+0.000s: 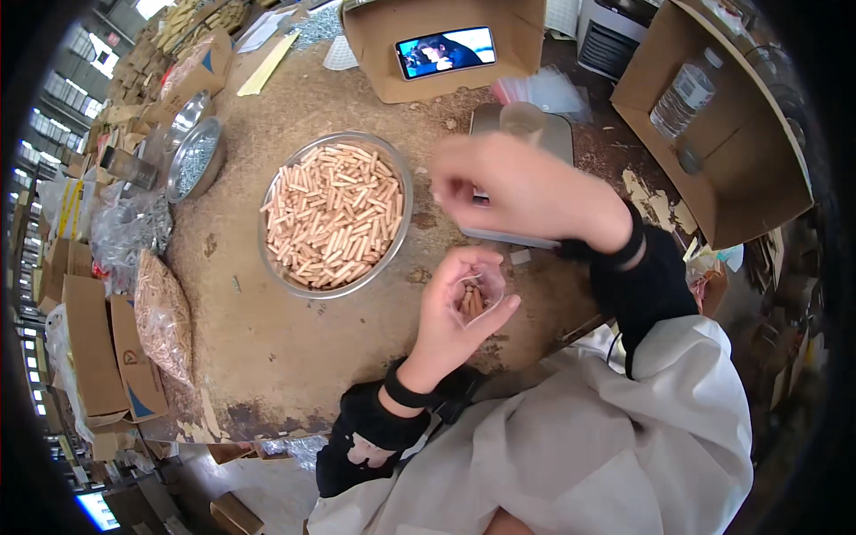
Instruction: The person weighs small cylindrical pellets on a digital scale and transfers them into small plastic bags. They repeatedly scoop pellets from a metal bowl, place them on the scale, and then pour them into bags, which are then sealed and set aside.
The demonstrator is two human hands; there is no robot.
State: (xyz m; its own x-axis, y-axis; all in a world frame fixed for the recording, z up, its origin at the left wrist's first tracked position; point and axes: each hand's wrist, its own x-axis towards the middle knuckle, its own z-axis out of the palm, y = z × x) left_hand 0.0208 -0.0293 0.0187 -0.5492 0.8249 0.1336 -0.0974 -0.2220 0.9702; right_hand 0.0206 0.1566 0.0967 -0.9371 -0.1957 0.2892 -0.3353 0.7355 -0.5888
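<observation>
My left hand [450, 316] holds a small clear plastic bag [474, 297] with a few wooden dowel pins inside, its mouth held open by my fingers. My right hand [517, 192] hovers above it over the table, blurred, fingers pinched together; whether it holds anything is hidden. A round metal bowl [278, 266] filled with several short wooden dowel pins [334, 214] stands just left of both hands on the worn brown table [267, 348].
A small grey scale [563, 135] with a clear cup sits behind my right hand. A phone [446, 51] leans in a cardboard box at the back. Another metal bowl [194, 160] with screws, bags of dowels and cartons stand left. A box with a water bottle [682, 96] stands right.
</observation>
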